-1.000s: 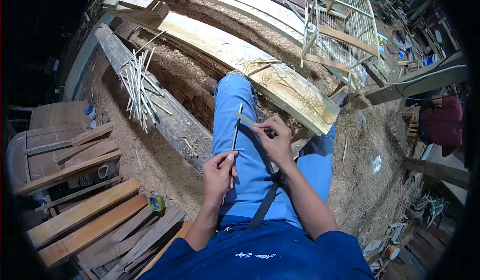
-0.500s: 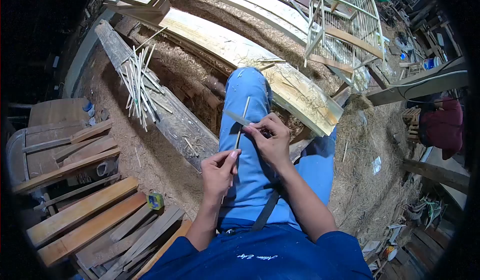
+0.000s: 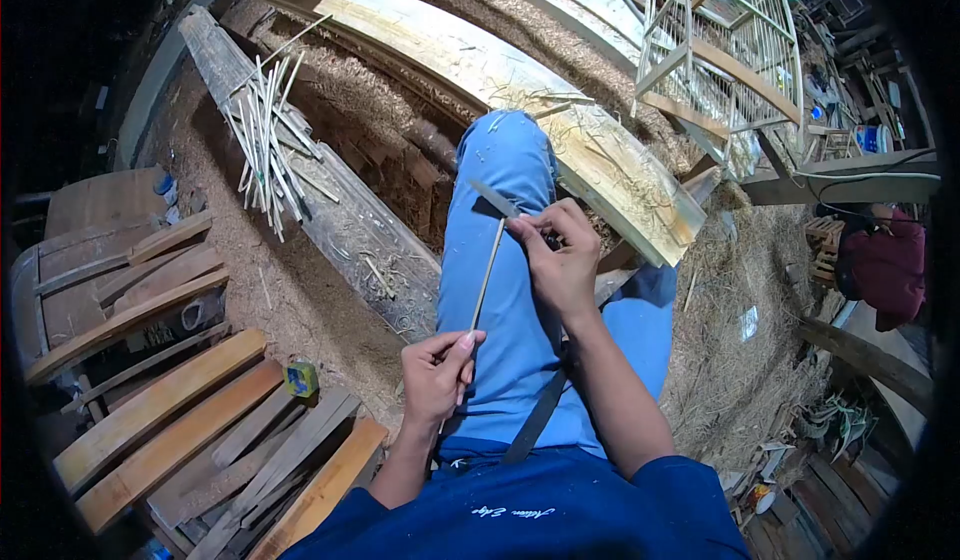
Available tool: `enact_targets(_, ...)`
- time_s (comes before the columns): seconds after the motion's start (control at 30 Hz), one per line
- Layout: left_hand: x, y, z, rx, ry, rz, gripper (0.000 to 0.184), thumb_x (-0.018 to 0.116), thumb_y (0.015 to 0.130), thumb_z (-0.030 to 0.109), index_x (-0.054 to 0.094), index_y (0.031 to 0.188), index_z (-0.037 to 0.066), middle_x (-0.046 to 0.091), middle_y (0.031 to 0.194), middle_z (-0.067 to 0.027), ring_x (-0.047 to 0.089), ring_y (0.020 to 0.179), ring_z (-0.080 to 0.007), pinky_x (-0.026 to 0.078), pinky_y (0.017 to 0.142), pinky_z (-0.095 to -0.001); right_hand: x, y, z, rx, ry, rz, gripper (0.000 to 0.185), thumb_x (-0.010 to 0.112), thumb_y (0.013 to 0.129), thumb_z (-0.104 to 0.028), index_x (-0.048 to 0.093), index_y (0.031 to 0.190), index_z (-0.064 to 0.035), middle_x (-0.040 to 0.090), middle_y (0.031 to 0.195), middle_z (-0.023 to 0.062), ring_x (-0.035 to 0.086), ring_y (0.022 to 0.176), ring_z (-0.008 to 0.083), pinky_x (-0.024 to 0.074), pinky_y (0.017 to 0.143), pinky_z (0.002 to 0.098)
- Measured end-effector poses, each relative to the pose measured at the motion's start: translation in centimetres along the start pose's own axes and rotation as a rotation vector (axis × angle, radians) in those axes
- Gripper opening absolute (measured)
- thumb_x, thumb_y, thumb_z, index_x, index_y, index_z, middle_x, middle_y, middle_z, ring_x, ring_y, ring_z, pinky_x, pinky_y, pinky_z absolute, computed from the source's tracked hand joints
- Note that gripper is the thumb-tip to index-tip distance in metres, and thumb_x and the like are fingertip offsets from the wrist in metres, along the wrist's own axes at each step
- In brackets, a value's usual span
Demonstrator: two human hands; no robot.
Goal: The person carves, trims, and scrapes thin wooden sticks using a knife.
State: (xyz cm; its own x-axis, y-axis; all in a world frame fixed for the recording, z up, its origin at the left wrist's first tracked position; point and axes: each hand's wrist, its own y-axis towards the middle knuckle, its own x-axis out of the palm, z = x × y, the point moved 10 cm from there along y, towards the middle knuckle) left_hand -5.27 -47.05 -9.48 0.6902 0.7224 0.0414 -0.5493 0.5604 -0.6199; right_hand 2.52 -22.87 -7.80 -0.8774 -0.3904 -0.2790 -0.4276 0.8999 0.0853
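My left hand (image 3: 438, 372) pinches a thin wooden stick (image 3: 487, 278) near its lower part, over my thigh. The stick slants upward across the blue trouser leg (image 3: 508, 170). At its upper end, my right hand (image 3: 560, 258) is closed on a knife, whose short blade (image 3: 492, 199) points up and left over the knee. The blade meets or lies very near the stick's tip. Its handle is mostly covered by my fingers.
A bundle of thin sticks (image 3: 268, 145) lies on a weathered plank (image 3: 365, 235). Pale boards (image 3: 430, 45) with shavings stretch ahead; a slatted cage (image 3: 720, 55) stands at upper right. Cut planks (image 3: 170, 430) and a yellow-blue tape measure (image 3: 300, 379) are at left. Another person in maroon (image 3: 885, 265) is at right.
My right hand and the knife have moved up along the stick to its tip, and slightly right. My left hand has shifted a little lower. The view has tilted slightly.
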Motion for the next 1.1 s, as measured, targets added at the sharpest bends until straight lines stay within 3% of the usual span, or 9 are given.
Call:
enact_targets(0.17, 0.8, 1.2, 1.1, 0.019, -0.043, -0.01, 0.025, 0.067, 0.106, 0.016, 0.078, 0.109, -0.007, 0.061, 0.061, -0.0008, 0.045, 0.042, -0.004, 0.032, 0.038, -0.022, -0.3, -0.5, -0.6, -0.016, 0.017, 0.004, 0.011, 0.086, 0.085, -0.005, 0.076, 0.088, 0.0003, 0.066, 0.082, 0.0098, 0.069, 0.073, 0.0205, 0.0523, 0.068, 0.0334)
enact_targets(0.4, 2.7, 5.2, 3.8, 0.085, 0.001, -0.055, 0.025, 0.067, 0.106, 0.016, 0.079, 0.108, -0.005, 0.06, 0.061, 0.0002, 0.045, 0.042, -0.004, 0.032, 0.038, -0.0227, -0.2, -1.7, -1.7, -0.09, -0.023, -0.047, 0.013, 0.088, 0.084, -0.011, 0.08, 0.091, -0.0033, 0.069, 0.084, 0.0088, 0.07, 0.076, 0.0224, 0.0527, 0.069, 0.0351)
enact_targets(0.63, 1.7, 3.3, 2.7, 0.097, -0.043, -0.013, 0.024, 0.067, 0.106, 0.015, 0.079, 0.109, -0.006, 0.059, 0.06, 0.0002, 0.045, 0.041, -0.0036, 0.032, 0.037, -0.0224, 0.2, -2.1, -1.4, -0.092, -0.066, -0.019, 0.014, 0.088, 0.084, -0.016, 0.078, 0.086, -0.0059, 0.068, 0.086, 0.0071, 0.07, 0.075, 0.0267, 0.0522, 0.066, 0.0389)
enact_targets(1.1, 0.1, -0.5, 0.7, 0.046, -0.021, 0.022, 0.023, 0.07, 0.104, 0.015, 0.079, 0.107, -0.006, 0.059, 0.06, -0.0004, 0.044, 0.041, -0.0039, 0.03, 0.037, -0.0224, -0.2, -2.0, -1.1, -0.043, -0.08, 0.043, 0.015, 0.087, 0.085, -0.015, 0.076, 0.086, -0.0049, 0.067, 0.086, 0.0084, 0.071, 0.074, 0.0263, 0.0524, 0.065, 0.0384)
